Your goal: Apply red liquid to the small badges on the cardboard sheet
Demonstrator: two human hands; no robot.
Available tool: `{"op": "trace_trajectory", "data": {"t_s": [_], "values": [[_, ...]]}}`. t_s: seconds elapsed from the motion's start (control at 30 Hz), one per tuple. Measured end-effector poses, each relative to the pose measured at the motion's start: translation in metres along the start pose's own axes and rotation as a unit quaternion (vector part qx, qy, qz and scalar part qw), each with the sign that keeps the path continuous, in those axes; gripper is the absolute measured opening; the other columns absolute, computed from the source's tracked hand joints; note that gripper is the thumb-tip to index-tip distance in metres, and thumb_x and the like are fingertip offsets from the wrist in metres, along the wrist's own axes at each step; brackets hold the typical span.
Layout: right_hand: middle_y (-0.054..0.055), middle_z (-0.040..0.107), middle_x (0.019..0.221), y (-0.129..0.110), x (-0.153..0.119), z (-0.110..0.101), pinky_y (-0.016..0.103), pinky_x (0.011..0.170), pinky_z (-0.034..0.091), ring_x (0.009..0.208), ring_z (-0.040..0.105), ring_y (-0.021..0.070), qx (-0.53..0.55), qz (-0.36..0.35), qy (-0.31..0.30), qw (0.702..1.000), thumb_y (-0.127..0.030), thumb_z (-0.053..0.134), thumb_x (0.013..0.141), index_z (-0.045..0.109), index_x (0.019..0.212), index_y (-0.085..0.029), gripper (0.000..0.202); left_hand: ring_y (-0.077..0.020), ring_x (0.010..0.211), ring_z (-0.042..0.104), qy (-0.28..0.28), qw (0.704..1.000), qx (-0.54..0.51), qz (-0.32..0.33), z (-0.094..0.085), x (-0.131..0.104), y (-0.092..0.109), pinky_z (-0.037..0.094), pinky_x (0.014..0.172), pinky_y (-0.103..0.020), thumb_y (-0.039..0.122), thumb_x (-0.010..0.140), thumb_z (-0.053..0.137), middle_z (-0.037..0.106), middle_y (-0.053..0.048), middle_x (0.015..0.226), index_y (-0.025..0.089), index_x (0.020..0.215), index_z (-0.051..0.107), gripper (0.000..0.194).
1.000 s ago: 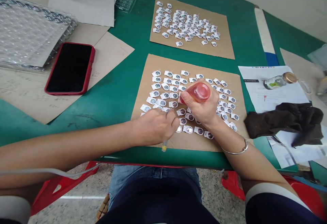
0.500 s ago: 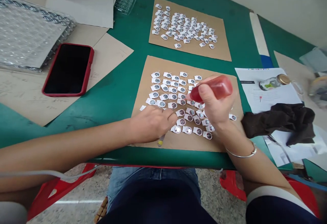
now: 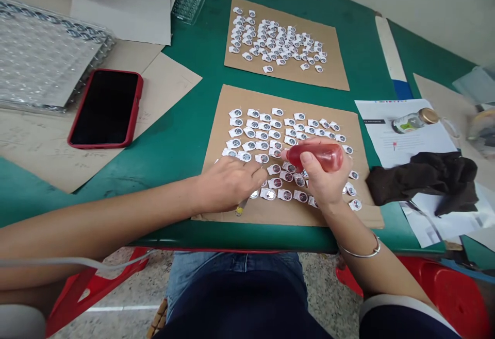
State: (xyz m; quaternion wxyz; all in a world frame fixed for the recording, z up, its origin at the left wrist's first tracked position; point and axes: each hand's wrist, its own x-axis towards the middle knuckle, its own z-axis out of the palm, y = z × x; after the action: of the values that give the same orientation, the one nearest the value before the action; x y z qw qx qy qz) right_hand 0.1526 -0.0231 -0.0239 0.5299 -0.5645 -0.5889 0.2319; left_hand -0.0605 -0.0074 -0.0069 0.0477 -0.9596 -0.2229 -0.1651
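Our right hand [image 3: 327, 176] is wrapped around a red squeeze bottle [image 3: 319, 157], which is tipped on its side above the middle of the near cardboard sheet [image 3: 278, 213], with its tip to the left. Our left hand [image 3: 232, 182] is curled up tight on a thin stick [image 3: 241, 207] over the left part of that sheet, and the stick's yellow end pokes out below. Rows of little white tabs [image 3: 273, 112] with round discs [image 3: 271, 195] lie on the sheet. To do this well, we think we should squeeze softly, aim at one disc at a time, and hold both wrists up so no tab gets bumped.

Our hands cover some tabs, so we can't count them all. The front end of the stick is hard to make out. We can't tell if the bottle's tip touches a disc, or if anything is coming out. The pictures on the discs are too tiny to read.
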Motion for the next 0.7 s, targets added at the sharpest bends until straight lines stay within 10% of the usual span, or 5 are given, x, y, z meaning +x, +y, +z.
{"op": "trace_trajectory", "data": {"t_s": [0.7], "values": [[0.001, 0.065, 0.082, -0.0075, 0.0032, 0.0036, 0.038, 0.075, 0.055, 0.077, 0.065, 0.0168, -0.021, 0.034, -0.019, 0.999, -0.037, 0.069, 0.071, 0.063, 0.086, -0.021, 0.023, -0.0147, 0.045, 0.054, -0.012, 1.000, 0.017, 0.010, -0.0008, -0.0006, 0.0013, 0.038, 0.040, -0.027, 0.009, 0.078, 0.033, 0.066, -0.005, 0.072, 0.015, 0.079, 0.051, 0.019]]}}
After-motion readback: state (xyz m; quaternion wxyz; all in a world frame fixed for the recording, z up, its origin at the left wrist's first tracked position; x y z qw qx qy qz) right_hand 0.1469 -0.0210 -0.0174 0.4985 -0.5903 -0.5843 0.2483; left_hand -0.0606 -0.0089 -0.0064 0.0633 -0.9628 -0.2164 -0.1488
